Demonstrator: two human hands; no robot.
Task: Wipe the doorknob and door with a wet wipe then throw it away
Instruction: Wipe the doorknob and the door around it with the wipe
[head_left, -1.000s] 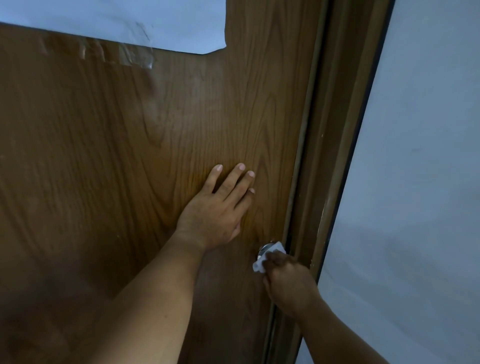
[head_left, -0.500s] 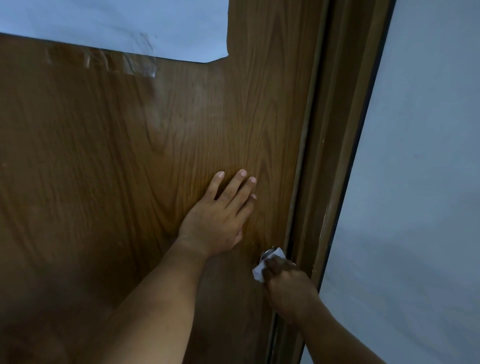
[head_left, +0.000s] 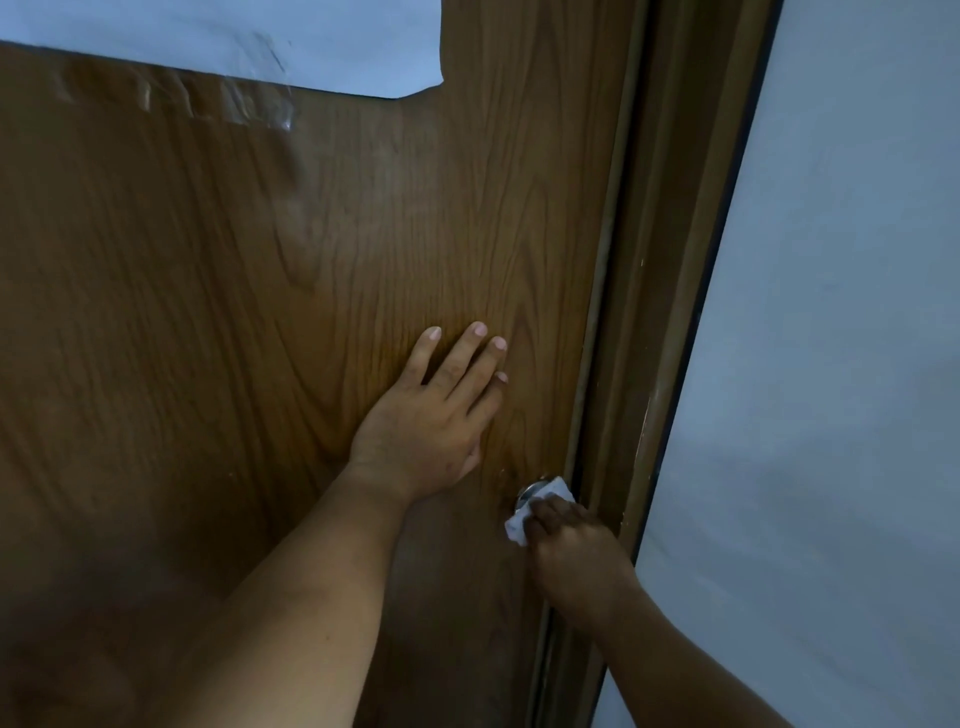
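Observation:
A brown wood-grain door (head_left: 260, 312) fills the view. Its metal doorknob (head_left: 531, 490) sits near the right edge, mostly covered. My right hand (head_left: 576, 561) holds a white wet wipe (head_left: 519, 525) pressed around the knob. Flat on the door just up and left of the knob lies my left hand (head_left: 431, 421), fingers spread and holding nothing.
A dark brown door frame (head_left: 670, 312) runs down the right of the door, with a pale wall (head_left: 841, 364) beyond it. A white paper sheet (head_left: 234, 36) is taped across the door's top, with clear tape (head_left: 208, 98) below it.
The view has tilted up slightly, so everything sits a little lower in the frame. My right hand keeps the wipe on the knob; my left hand stays flat on the door.

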